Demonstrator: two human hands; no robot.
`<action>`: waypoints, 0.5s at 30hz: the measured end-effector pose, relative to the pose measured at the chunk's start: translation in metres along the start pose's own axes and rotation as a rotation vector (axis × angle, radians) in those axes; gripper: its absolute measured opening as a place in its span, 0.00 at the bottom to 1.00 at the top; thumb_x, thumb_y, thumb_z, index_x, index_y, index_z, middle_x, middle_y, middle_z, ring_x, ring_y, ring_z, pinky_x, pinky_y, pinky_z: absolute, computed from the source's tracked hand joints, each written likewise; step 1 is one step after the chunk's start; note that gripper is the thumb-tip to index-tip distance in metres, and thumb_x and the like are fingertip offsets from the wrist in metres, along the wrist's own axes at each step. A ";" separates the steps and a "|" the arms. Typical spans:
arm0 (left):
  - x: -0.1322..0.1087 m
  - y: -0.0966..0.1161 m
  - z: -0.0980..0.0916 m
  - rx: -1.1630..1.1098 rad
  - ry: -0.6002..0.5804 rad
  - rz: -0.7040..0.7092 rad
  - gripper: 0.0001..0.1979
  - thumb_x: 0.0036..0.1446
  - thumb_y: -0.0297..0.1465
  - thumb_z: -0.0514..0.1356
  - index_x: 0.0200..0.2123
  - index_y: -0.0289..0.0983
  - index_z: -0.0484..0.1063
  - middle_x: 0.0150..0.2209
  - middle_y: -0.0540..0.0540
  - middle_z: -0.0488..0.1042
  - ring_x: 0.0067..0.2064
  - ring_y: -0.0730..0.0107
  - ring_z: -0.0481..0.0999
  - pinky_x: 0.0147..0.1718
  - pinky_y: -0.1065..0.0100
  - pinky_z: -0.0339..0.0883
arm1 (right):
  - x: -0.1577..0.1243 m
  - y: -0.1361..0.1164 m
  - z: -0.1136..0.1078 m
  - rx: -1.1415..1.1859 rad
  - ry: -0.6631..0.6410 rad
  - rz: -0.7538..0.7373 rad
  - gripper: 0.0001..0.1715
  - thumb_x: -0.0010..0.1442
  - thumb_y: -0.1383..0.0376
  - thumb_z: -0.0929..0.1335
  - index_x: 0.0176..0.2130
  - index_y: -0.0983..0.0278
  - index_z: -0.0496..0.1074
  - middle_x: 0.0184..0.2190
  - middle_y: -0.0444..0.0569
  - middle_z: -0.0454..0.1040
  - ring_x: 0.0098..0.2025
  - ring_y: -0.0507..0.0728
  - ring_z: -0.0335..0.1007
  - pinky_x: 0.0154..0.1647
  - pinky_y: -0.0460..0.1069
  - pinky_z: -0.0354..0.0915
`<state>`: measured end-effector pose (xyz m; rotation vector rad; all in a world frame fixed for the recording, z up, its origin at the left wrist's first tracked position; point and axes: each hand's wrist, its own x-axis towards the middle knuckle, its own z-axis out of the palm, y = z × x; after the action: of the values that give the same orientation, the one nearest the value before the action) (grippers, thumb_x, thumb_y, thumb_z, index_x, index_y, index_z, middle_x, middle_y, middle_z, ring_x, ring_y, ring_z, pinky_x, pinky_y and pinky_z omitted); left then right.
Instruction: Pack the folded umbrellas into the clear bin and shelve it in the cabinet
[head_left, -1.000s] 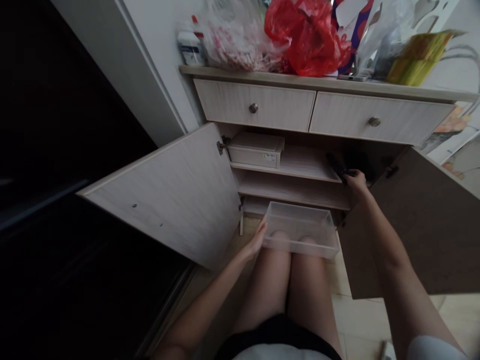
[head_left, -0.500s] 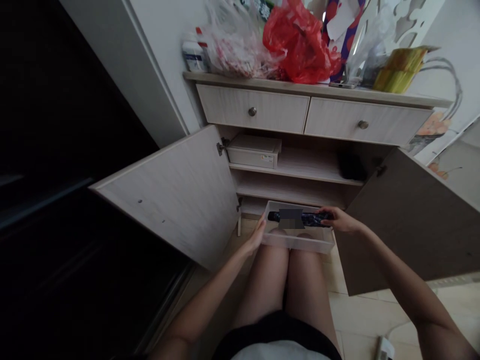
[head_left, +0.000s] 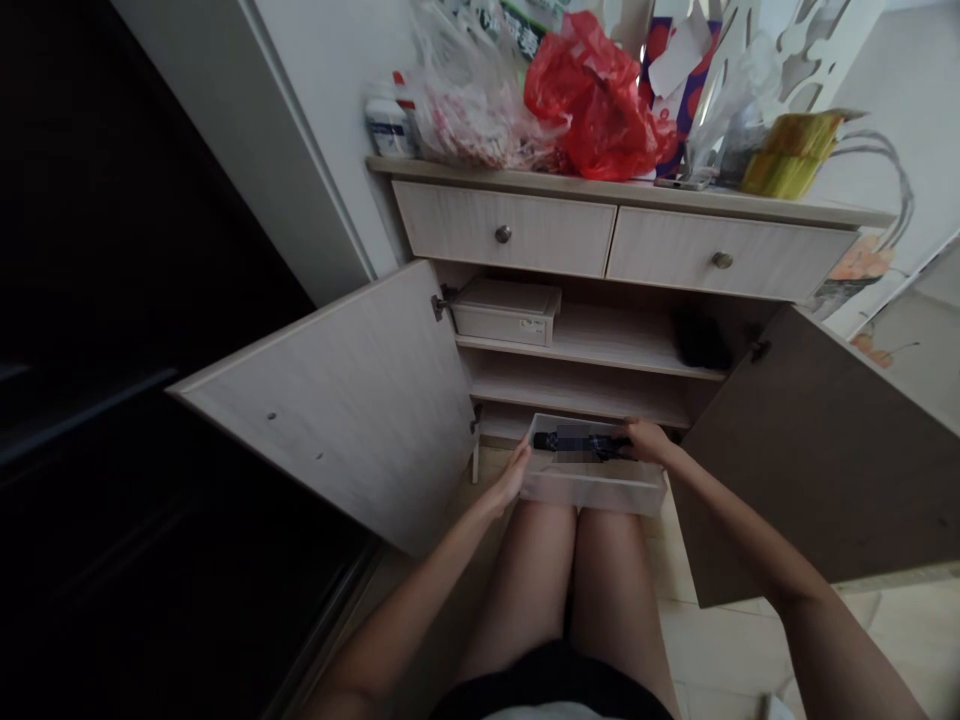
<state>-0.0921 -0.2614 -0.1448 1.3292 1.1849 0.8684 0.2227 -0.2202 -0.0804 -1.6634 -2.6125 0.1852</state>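
A clear plastic bin (head_left: 592, 488) rests on my knees in front of an open cabinet. My left hand (head_left: 512, 475) lies against the bin's left side, fingers stretched along it. My right hand (head_left: 646, 441) is closed on one end of a dark, long folded umbrella (head_left: 581, 443), which lies low inside the bin along its far wall.
Both cabinet doors stand open: the left door (head_left: 352, 400) and the right door (head_left: 810, 450). A pale lidded box (head_left: 506, 310) and a dark object (head_left: 701, 342) sit on the upper shelf. Two drawers are closed above. Plastic bags (head_left: 592, 95) crowd the cabinet top.
My right hand took the dark umbrella from the upper shelf's right side, brought it over the bin and has lowered it inside. The left hand stayed on the bin.
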 end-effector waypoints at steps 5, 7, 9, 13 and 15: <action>0.004 -0.003 -0.002 0.014 0.008 -0.015 0.43 0.60 0.61 0.46 0.71 0.43 0.51 0.73 0.44 0.46 0.73 0.54 0.42 0.70 0.50 0.37 | 0.035 0.066 -0.050 -0.015 0.294 0.489 0.21 0.67 0.59 0.64 0.55 0.63 0.74 0.51 0.59 0.74 0.50 0.61 0.72 0.46 0.50 0.66; 0.004 -0.003 -0.003 0.018 0.001 -0.003 0.44 0.59 0.61 0.45 0.71 0.42 0.50 0.73 0.44 0.45 0.73 0.54 0.42 0.70 0.51 0.37 | 0.048 0.096 -0.067 -0.081 0.364 0.683 0.24 0.67 0.60 0.63 0.58 0.68 0.70 0.55 0.66 0.69 0.56 0.66 0.67 0.49 0.54 0.65; 0.004 -0.003 -0.002 0.011 -0.013 0.000 0.45 0.59 0.62 0.45 0.71 0.41 0.48 0.73 0.44 0.45 0.73 0.55 0.43 0.70 0.53 0.38 | 0.059 0.119 -0.077 -0.069 0.307 0.802 0.25 0.66 0.65 0.63 0.59 0.72 0.68 0.56 0.70 0.67 0.59 0.69 0.64 0.51 0.57 0.65; 0.007 -0.011 -0.002 -0.003 0.023 -0.009 0.45 0.58 0.62 0.45 0.71 0.43 0.50 0.73 0.45 0.47 0.73 0.55 0.43 0.70 0.52 0.36 | 0.080 0.137 -0.071 0.057 0.225 0.950 0.31 0.66 0.66 0.62 0.65 0.74 0.60 0.59 0.72 0.64 0.63 0.70 0.57 0.54 0.61 0.63; 0.009 -0.016 -0.002 -0.017 0.051 -0.002 0.45 0.58 0.63 0.46 0.70 0.43 0.52 0.72 0.45 0.48 0.73 0.54 0.43 0.70 0.52 0.36 | 0.087 0.136 -0.061 0.057 0.302 1.010 0.37 0.65 0.61 0.65 0.67 0.75 0.56 0.60 0.74 0.61 0.64 0.72 0.55 0.56 0.63 0.61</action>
<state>-0.0945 -0.2544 -0.1617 1.2987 1.2154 0.9146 0.3138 -0.0796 -0.0394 -2.5564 -1.3545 0.0190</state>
